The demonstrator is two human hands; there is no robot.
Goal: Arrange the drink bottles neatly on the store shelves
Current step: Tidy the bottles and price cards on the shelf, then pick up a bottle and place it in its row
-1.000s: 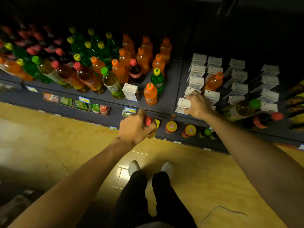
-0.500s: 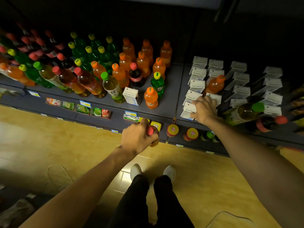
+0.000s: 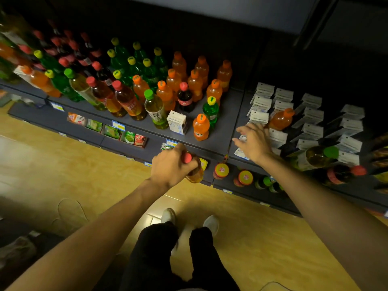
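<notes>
My left hand [image 3: 171, 165] grips a red-capped amber tea bottle [image 3: 194, 172] by its neck, in front of the grey shelf's front edge [image 3: 216, 141]. My right hand [image 3: 255, 141] hovers with fingers spread over white cartons [image 3: 277, 136] at the right section's front edge, holding nothing. A lone orange soda bottle [image 3: 201, 128] and a green bottle [image 3: 210, 111] stand near the shelf front, beside a small milk carton [image 3: 177, 122]. Another orange bottle [image 3: 281, 119] stands among the white cartons. Rows of orange, green, red-capped and tea bottles fill the shelf's left part.
A green-capped bottle [image 3: 320, 157] and a red-capped dark bottle [image 3: 344, 173] lie on their sides at the right. The lower shelf holds jars with orange lids [image 3: 221, 171] and snack packs [image 3: 111, 131]. Wooden floor and my white shoes [image 3: 211, 224] lie below.
My right hand let go of the white carton it gripped and now hovers open with spread fingers. My left hand with the tea bottle stays roughly in place.
</notes>
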